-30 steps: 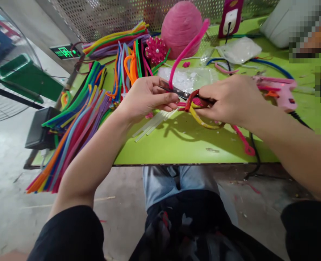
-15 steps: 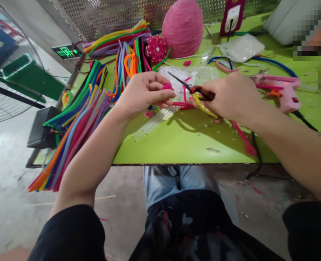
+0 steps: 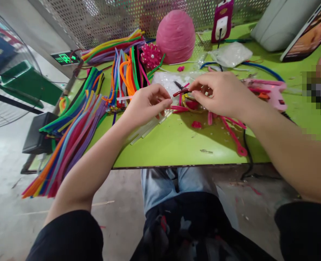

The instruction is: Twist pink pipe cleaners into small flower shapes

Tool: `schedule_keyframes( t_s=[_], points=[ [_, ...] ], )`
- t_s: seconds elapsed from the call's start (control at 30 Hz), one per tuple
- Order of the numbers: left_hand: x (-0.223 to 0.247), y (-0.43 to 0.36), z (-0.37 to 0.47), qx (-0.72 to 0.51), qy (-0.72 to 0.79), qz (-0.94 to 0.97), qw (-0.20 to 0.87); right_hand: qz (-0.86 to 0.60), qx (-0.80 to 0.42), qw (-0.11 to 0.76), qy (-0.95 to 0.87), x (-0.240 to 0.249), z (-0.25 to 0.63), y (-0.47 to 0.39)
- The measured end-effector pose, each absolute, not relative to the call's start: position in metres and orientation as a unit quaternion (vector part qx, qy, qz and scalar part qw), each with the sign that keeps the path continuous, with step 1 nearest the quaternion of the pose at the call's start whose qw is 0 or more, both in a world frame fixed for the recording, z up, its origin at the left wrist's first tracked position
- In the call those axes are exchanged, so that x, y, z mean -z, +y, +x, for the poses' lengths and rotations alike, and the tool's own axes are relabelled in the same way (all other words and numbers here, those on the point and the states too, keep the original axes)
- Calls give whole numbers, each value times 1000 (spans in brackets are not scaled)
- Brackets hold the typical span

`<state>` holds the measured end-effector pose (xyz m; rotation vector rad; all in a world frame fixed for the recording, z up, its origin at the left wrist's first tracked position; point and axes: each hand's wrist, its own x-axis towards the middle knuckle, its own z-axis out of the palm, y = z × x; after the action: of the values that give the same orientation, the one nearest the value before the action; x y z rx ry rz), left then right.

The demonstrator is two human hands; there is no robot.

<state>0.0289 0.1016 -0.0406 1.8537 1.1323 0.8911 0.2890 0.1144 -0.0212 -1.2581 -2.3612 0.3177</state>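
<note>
My left hand [image 3: 151, 104] is over the table with its fingers curled and thumb near the fingertips; what they hold, if anything, is hidden. A pale stick [image 3: 124, 98] shows behind it, and I cannot tell if the hand grips it. My right hand [image 3: 213, 90] pinches scissors by a dark red handle [image 3: 180, 92], and a dark blade tip [image 3: 178, 85] shows just beyond. Pink pipe cleaners [image 3: 178, 108] and clear glue sticks [image 3: 146, 130] lie below the hands. A small pink piece [image 3: 196, 124] is on the table below my right hand.
Bundles of coloured pipe cleaners [image 3: 76, 134] fill the left side. A pink dome [image 3: 176, 36] and a pink flower [image 3: 151, 56] stand at the back. On the right are a pink glue gun [image 3: 277, 95], a phone [image 3: 307, 30] and a plastic bag [image 3: 231, 54]. Cords cross the table.
The pink piece is gone from my left fingertips, and one now lies below my right hand. The scissors have turned, with their handle now toward my left hand.
</note>
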Motion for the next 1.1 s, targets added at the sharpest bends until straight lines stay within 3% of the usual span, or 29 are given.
schedule_keyframes(
  t_s=[0.2,0.4,0.63,0.9,1.1],
  points=[
    [43,95,29,-260,396,846,245,-360,-198,60,-910,8,318,116],
    [42,81,41,-232,411,854,219,-336,-183,-12,-924,21,305,110],
    [43,78,45,-223,410,831,302,-352,-217,90,-906,15,291,104],
    [42,77,48,-272,364,849,271,-409,-202,149,-878,9,277,85],
    [37,77,44,-303,350,832,305,-389,-316,186,-845,7,276,86]
  ],
)
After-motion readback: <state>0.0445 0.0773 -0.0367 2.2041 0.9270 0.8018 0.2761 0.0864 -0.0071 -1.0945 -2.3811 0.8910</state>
